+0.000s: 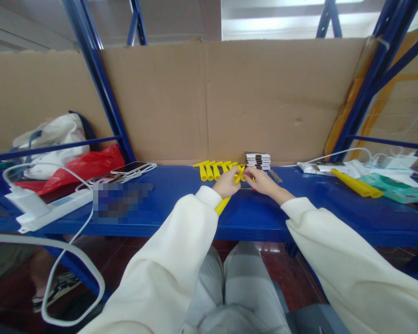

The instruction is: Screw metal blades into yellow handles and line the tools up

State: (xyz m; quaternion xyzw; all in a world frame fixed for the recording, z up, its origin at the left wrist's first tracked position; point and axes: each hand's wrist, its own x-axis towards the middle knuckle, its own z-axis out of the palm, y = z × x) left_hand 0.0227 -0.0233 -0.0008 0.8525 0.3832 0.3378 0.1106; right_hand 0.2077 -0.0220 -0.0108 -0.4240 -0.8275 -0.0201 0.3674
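My left hand [227,183] is closed around a yellow T-shaped plastic handle [222,206], whose lower end sticks out below the palm toward the table's front edge. Close by on the right, my right hand [261,180] has its fingers pinched at the handle's upper end; whatever small piece lies between them is hidden. Behind my left hand, several more yellow T-shaped handles [209,171] lie side by side in a row. A stack of small white packets with dark bands [257,161] stands just beyond my right hand. A flat grey strip [275,176] rests beside that stack.
A blue table [181,204] backs onto a cardboard panel [160,102]. At left are a white power strip [61,208], cables, a phone [130,167] and a red bag [87,167]. Yellow pieces [357,184] and a green packet [392,188] lie at right.
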